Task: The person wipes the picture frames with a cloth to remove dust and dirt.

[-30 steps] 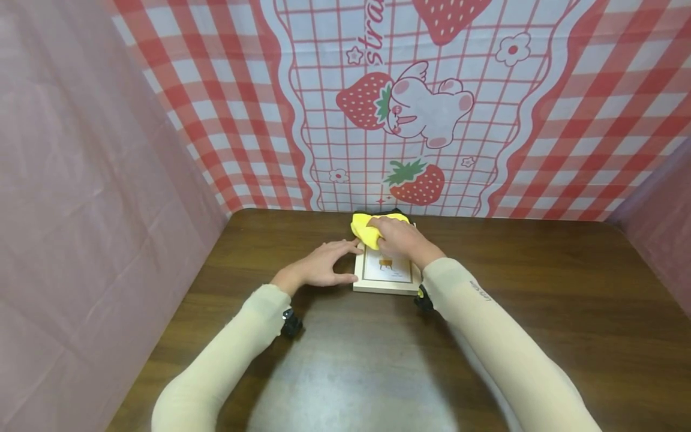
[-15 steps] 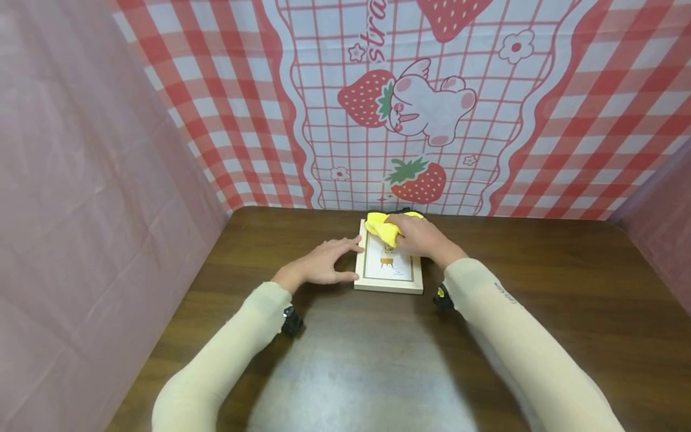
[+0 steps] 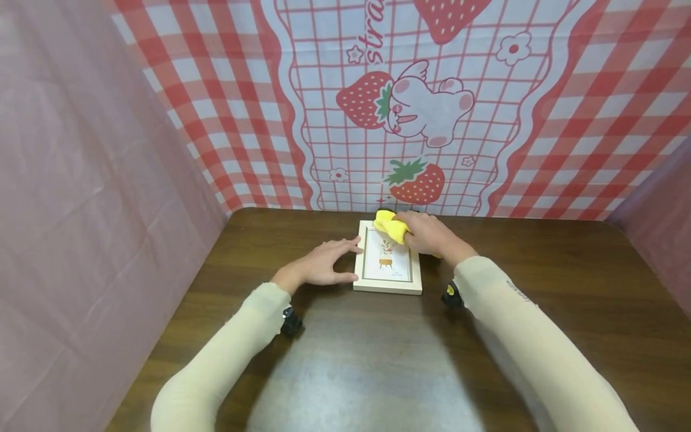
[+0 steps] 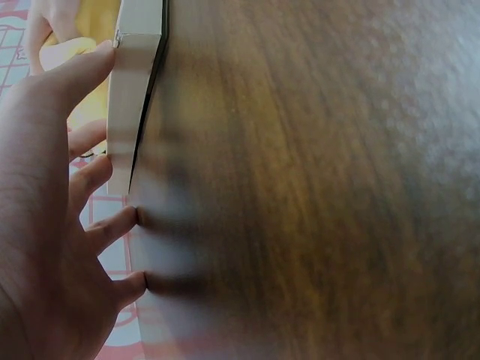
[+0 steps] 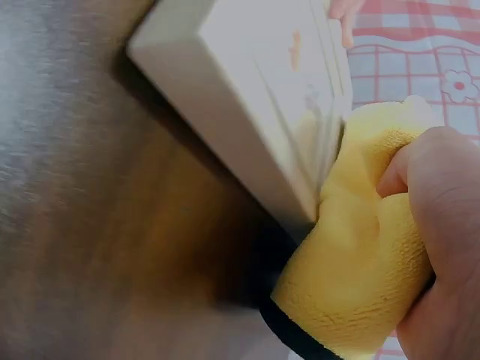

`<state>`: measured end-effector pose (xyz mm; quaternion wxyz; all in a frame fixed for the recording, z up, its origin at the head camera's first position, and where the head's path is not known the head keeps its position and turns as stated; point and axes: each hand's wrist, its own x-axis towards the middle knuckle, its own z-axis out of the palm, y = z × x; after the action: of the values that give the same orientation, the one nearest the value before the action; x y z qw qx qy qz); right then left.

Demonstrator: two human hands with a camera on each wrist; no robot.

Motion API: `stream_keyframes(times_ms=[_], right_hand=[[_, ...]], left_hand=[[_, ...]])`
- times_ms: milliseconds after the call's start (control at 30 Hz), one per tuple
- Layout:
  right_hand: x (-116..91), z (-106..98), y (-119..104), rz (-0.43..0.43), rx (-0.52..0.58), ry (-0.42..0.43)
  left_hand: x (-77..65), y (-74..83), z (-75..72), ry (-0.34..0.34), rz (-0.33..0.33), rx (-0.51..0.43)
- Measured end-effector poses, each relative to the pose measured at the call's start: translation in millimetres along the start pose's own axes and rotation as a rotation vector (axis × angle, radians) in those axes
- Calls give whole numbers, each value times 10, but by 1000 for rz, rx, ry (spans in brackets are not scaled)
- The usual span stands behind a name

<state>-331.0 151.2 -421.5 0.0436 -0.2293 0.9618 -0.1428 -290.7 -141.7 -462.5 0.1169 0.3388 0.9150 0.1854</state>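
A picture frame with a pale border lies on the brown table; its picture shows a plant in an orange pot on legs. My left hand steadies the frame's left side, thumb and fingers spread along the border. In the left wrist view, the thumb and two fingers touch the frame's edge while the other two fingertips meet the table. My right hand grips a bunched yellow cloth at the frame's upper right corner. The right wrist view shows the cloth, dark-edged, folded over that corner and covering part of it.
The wooden table reaches back to a hanging red and white strawberry cloth just behind the frame. Pink curtains hang at both sides. Each wrist wears a small black camera.
My right hand has carried the yellow cloth rightward along the frame's top toward its right corner, uncovering more of the picture. My left hand has stayed at the left edge.
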Motion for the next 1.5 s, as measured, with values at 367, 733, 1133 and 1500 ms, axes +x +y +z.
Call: stream_keyframes(times_ms=[367,733,1133,1500], right_hand=[[42,-134,97,4,3,95],[113,-27,83,102,51,24],[171,30,100,166,59,-63],[207,88,26,180,68,-32]], left_hand=[[1,27,4,3,15,6],[10,42,-11,-2,2,-1],[32,33,-8,-3,9,0],[-6,21,-1,-6,-14,8]])
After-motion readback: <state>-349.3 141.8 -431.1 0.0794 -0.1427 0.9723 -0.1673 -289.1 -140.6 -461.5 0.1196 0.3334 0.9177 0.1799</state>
